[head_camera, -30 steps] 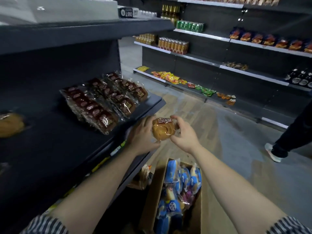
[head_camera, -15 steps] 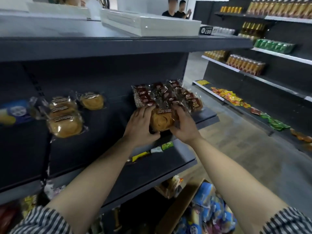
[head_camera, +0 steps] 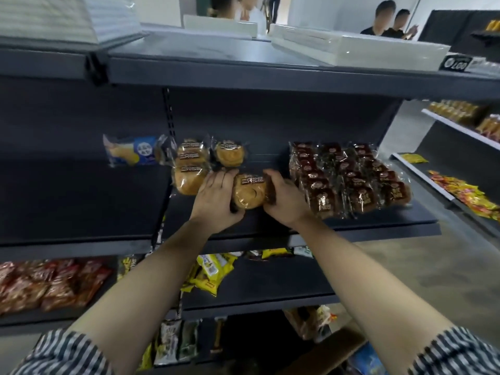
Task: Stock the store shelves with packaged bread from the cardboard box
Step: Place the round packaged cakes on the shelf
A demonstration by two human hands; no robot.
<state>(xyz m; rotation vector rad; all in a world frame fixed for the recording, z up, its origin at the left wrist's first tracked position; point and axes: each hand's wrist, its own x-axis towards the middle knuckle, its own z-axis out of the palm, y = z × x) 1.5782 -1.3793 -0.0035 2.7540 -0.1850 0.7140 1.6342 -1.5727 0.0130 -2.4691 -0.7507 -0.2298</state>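
Bun (head_camera: 250,194) half-hidden between left grip (head_camera: 216,201), right grip (head_camera: 285,201)

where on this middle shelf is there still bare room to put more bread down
Widest bare patch: the shelf in front and left of the blue packet. A narrower gap lies behind the held bread, between the round breads and the dark red packets, which crowd the right end. The left hand and right hand hold the held bread mid-shelf.

Both hands (head_camera: 216,201) (head_camera: 286,201) forward, fingers apparently curled

Head camera looks forward-down, close to shelf (head_camera: 338,226).
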